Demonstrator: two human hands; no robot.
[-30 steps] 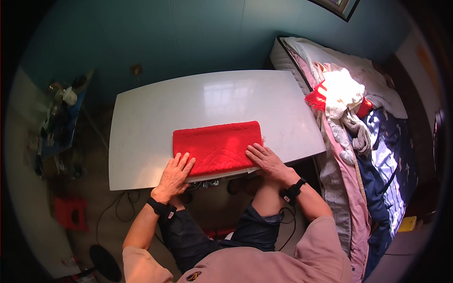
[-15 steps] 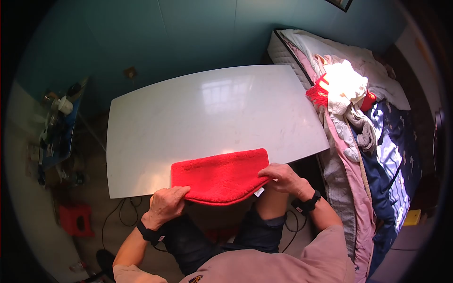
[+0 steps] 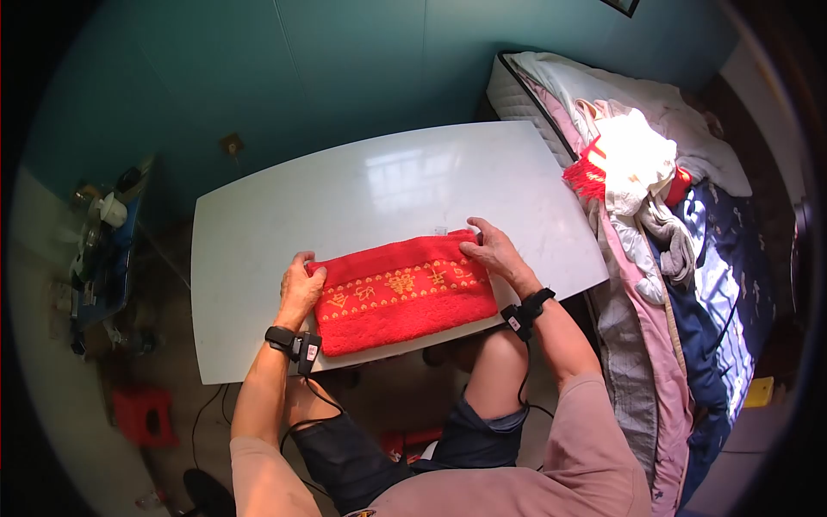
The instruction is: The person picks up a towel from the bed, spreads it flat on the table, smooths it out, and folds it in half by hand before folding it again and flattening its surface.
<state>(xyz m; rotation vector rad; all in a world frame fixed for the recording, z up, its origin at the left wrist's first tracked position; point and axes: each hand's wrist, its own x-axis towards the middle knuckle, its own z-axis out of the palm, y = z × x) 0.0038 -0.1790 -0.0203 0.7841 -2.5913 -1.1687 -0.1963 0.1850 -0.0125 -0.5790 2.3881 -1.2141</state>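
Note:
A folded red towel with a band of yellow characters facing up lies at the near edge of the white table. At its upper left corner my left hand pinches the cloth between thumb and fingers. My right hand grips the upper right corner, thumb on top and fingers beyond the far edge. A small pale label shows at the towel's far edge. Both wrists wear black bands with small boxes.
At the right, a bed carries a white cloth, a grey cloth and dark blue bedding. A blue side table with a white pot stands at the left. A red stool and cables are on the floor.
Both hands took hold of the towel's near corners, and it has been turned over from its plain side to the patterned one. My hands now hold its far corners.

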